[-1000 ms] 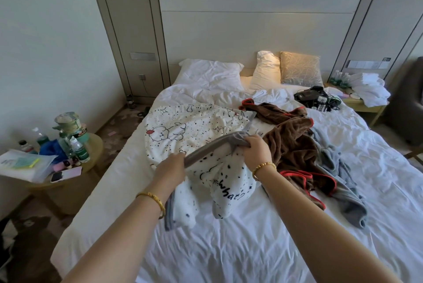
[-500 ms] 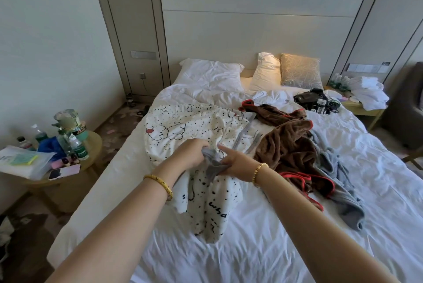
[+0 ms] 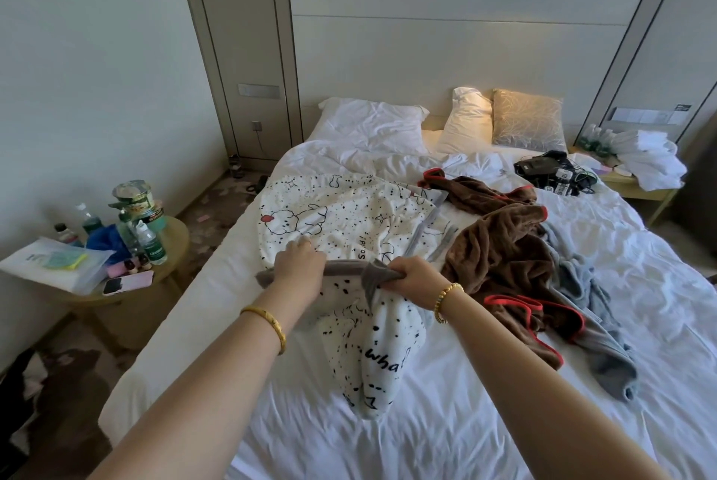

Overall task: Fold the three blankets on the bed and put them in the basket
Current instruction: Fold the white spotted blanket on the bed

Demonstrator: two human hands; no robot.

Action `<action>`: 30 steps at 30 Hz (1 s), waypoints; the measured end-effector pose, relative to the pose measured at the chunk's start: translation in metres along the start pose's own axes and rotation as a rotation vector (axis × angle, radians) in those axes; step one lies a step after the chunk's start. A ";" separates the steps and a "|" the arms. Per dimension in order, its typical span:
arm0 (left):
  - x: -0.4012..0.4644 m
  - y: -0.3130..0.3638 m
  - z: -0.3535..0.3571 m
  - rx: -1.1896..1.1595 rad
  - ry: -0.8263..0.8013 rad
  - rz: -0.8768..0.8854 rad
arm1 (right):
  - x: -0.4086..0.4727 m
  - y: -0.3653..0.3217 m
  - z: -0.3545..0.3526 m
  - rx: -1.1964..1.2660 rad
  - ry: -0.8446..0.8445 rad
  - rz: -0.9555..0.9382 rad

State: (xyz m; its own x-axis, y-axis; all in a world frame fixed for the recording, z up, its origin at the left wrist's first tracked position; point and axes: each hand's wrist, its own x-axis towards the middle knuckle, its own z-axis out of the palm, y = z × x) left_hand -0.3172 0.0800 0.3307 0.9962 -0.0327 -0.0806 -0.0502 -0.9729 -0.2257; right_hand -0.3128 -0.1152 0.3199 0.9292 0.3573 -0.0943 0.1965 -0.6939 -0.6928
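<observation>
Hands: left [image 3: 298,270] and right [image 3: 411,277], frame centre, apart, both clamped on grey hem of spotted blanket [image 3: 341,219]. Blanket: half lifted, rest spread on bed [image 3: 446,421], lower corner hanging. Brown blanket [image 3: 500,250] and grey blanket [image 3: 593,328]: heaped right of centre, touching, unfolded. Basket: not in view.

Step, judged: first fold barely begun. Advice: slide along hem to both corners, pull taut, shake flat, match edge to edge before creasing.

Writing: "wha…" on hanging corner; further letters near hem, partly legible. Bottle [image 3: 153,243] label on desk [image 3: 174,243], left: unreadable.
</observation>
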 end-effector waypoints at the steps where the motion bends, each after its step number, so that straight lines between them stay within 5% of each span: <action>1: -0.001 0.002 -0.001 0.014 -0.011 -0.046 | 0.000 0.001 0.000 0.004 0.001 0.001; 4: 0.003 0.005 0.000 -0.133 -0.126 -0.140 | -0.001 0.006 0.000 0.006 -0.034 0.018; 10: 0.006 0.005 -0.002 -0.895 -0.374 -0.367 | -0.009 0.015 0.005 -0.008 -0.115 0.059; 15: 0.002 -0.005 0.004 -0.299 -0.230 -0.188 | -0.015 0.027 0.003 0.003 -0.079 0.122; 18: -0.002 -0.001 0.002 -0.244 -0.223 -0.246 | -0.017 0.030 0.007 -0.002 -0.085 0.124; 24: 0.004 0.005 0.006 -1.151 -0.450 -0.565 | -0.020 0.033 0.007 -0.016 -0.100 0.108; 27: 0.005 0.010 0.006 -1.620 -0.232 -0.569 | -0.022 0.032 0.010 -0.009 -0.134 0.113; 30: 0.010 0.019 0.007 -1.714 -0.016 -0.611 | -0.021 0.032 0.018 -0.037 -0.204 0.109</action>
State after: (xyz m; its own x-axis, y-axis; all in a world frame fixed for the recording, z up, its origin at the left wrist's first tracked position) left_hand -0.3085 0.0627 0.3189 0.8433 0.3706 -0.3893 0.4114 0.0210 0.9112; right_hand -0.3314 -0.1336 0.2866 0.8636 0.3959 -0.3123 0.1135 -0.7561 -0.6446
